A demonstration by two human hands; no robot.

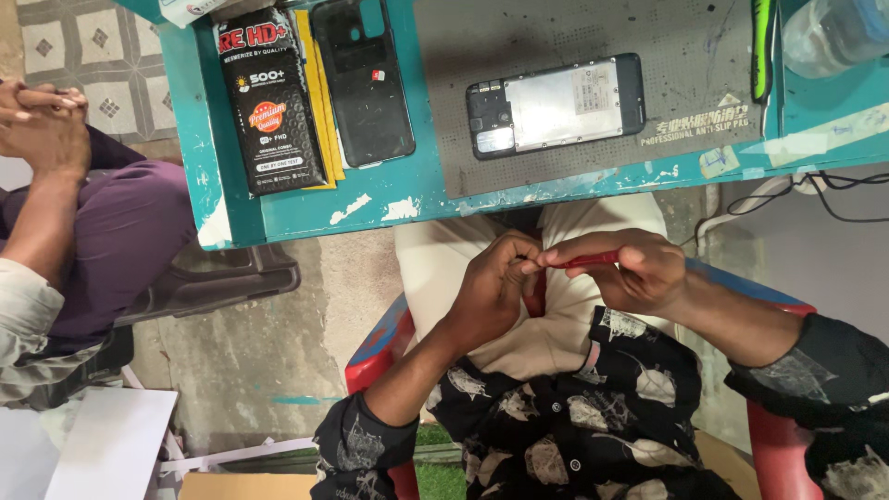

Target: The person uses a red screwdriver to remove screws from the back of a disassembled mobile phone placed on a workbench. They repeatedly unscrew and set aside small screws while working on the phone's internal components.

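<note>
**Red tool pinched between two hands over the lap**

Red tool (585,260), slim and rod-like, lay level between the person's two hands, held above the lap and just below the near edge of the table (306,208). The right hand (639,273) was closed around the tool, fingers curled over it with the red shaft showing past the thumb. The left hand (491,287) was closed narrow too, its fingertips pinched together at the tool's tip; whether something small sat between those fingertips could not be told. The two hands touched at that point.

The person sat on a red plastic chair (375,347), in a dark patterned shirt and pale trousers.

On the teal, paint-chipped table lay a grey anti-slip mat (574,167). On the mat rested a phone with its back removed (554,105), lying lengthwise, its inner plate and camera module exposed. To its left, off the mat, lay a black phone back cover (363,79), and beside that a black printed package (269,102) on top of a yellow sheet. A green-handled tool (761,46) lay at the mat's far right edge, near a clear plastic bottle (829,32).

At the left, another person sat in purple trousers, with clasped hands (37,116) well apart from the work.
</note>
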